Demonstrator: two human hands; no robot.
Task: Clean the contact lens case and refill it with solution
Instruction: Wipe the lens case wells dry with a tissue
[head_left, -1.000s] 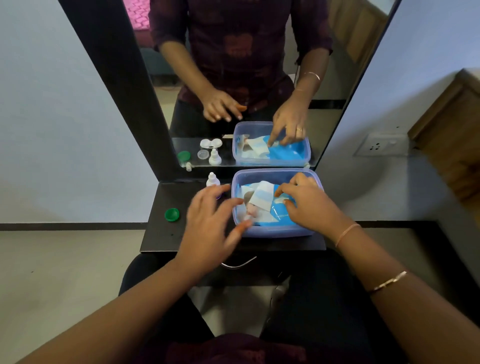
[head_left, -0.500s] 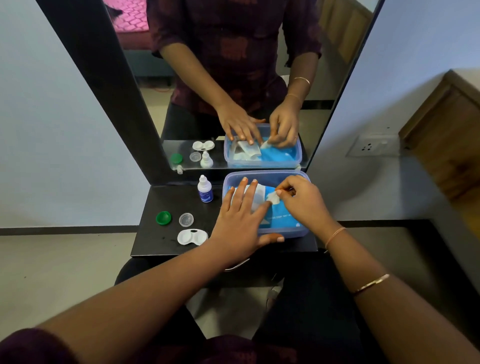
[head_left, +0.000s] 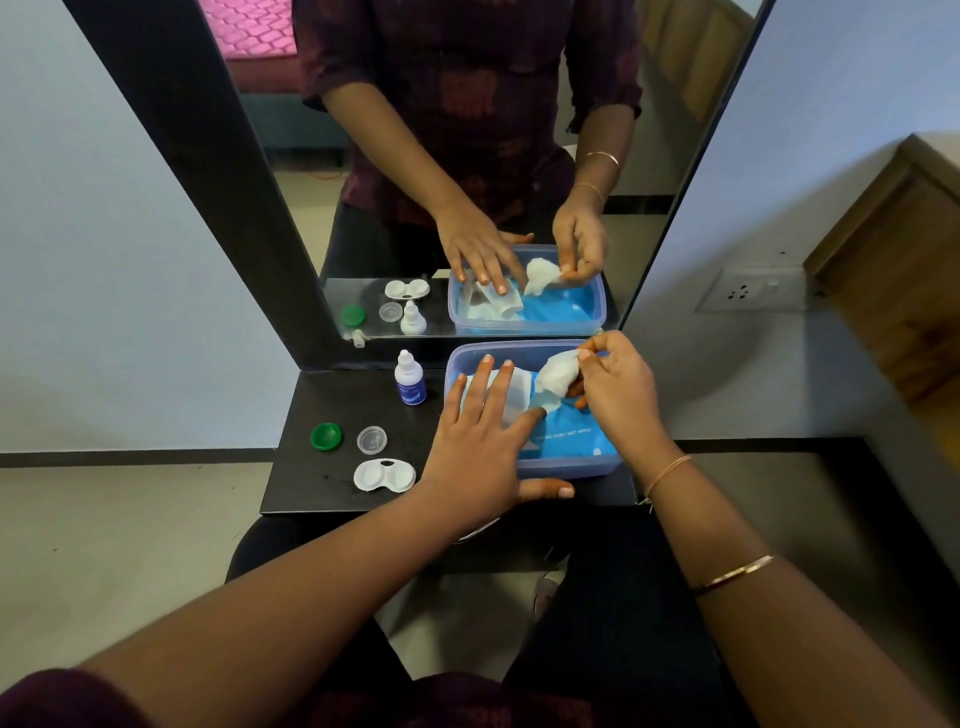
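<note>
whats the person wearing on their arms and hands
The left hand shows no jewellery, and its forearm is uncovered up to a dark maroon sleeve. The right hand has a thin pinkish band at the wrist and a slim gold bangle further up the forearm.

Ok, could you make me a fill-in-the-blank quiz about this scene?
The right hand pinches a white wet ____ over the blue plastic box.
The left hand presses flat on the wet wipes ____.
The green cap and clear cap lie on the black shelf, off the contact lens ____.
The solution bottle has a ____ label.
Missing words: wipe; pack; case; blue.
</note>
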